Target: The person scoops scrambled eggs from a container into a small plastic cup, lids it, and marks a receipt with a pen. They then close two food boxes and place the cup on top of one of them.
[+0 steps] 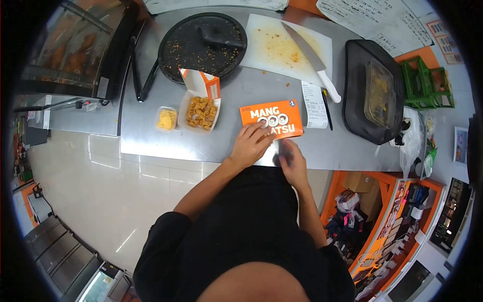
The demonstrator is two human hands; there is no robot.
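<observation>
The left hand (pixel 251 143) lies flat and spread on the near edge of an orange box (pixel 270 118), fingers extended over the print and gripping nothing; they cover part of the white lettering, so only "MANG" and "ATSU" read clearly, with three small round faces between the lines and a blue "1" badge at the far right corner. The right hand (pixel 291 157) sits just beside the left, nearer the body, at the front edge of the steel surface (pixel 236 93); it is blurred, its fingers seem curled, and whether it holds anything cannot be told. Both forearms reach forward from a black-clad torso that fills the lower view. Just right of the box lies a printed receipt (pixel 314 104), its text too small to read, with a dark pen (pixel 327 108) along its right side. To the left of the left hand stands an open carton (pixel 201 103) holding fried pieces, lid raised, and beyond it a small tub (pixel 166 119) of yellow sauce. Farther away are a round black tray (pixel 187 48) strewn with crumbs, a white cutting board (pixel 274 45) stained with oil, and a knife (pixel 312 59) lying across it with a white handle. Far right, a black bin (pixel 359 90) holds a clear container, partly obscured by glare.
</observation>
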